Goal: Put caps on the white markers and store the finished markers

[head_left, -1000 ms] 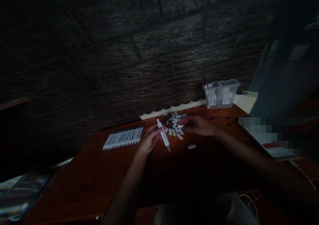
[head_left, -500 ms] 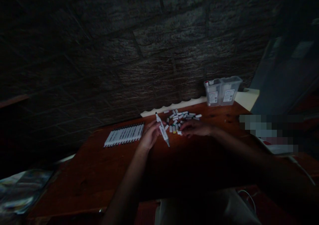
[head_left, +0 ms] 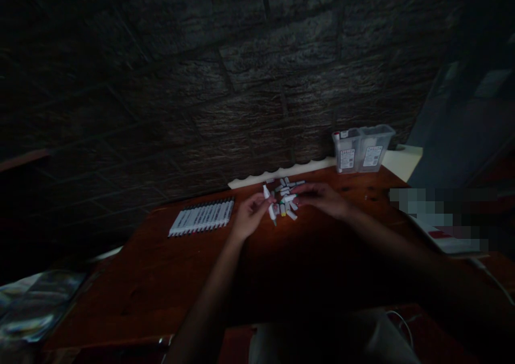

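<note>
While left hand (head_left: 251,213) clasps part-hidden marker (head_left: 271,209), right hand (head_left: 324,198) at caps (head_left: 289,198), grip unclear.

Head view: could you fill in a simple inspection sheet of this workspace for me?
Surface: reddish-brown wooden table, dimly lit.
Job's things: white double-ended marker; loose cluster of small white cylindrical caps; row of white, dark-ended markers.
Clutter: adjoining clear plastic bins, back right, labelled.
Hands: left hand holds the double-ended marker; right hand is at the caps, grip unclear.
Cables: thin white cable near the front edge; another at right.
Surroundings: dark stone-block wall behind.
</note>
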`<act>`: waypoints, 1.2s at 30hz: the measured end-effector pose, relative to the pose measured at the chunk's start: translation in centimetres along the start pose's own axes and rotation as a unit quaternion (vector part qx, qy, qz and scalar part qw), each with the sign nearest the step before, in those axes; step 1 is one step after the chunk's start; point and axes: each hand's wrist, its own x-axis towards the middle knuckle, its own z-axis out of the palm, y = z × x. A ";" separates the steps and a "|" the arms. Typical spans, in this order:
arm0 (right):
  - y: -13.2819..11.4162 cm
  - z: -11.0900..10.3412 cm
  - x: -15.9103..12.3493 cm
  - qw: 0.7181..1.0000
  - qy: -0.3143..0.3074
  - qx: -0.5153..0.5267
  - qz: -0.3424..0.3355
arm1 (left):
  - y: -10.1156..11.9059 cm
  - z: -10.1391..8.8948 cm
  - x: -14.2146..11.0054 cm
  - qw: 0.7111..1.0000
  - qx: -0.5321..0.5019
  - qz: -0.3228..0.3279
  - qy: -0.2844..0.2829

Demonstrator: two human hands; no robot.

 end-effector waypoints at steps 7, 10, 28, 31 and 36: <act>-1.2 0.7 -0.3 0.998 0.046 0.015 -0.030 | -1.0 0.2 -0.3 0.994 0.094 0.061 0.000; -1.3 0.7 -0.3 0.996 0.077 0.013 -0.038 | -1.2 0.1 -0.4 0.984 0.151 0.094 0.007; -1.8 1.0 -0.8 0.992 0.061 -0.096 -0.061 | 0.2 0.4 -0.7 0.955 0.239 0.175 -0.010; -1.6 1.5 -0.9 0.989 0.009 -0.125 -0.082 | 0.2 0.5 -0.8 0.962 0.217 0.164 -0.018; -1.3 1.8 -1.1 0.980 -0.021 -0.171 -0.098 | 0.1 0.5 -0.8 0.959 0.238 0.155 -0.023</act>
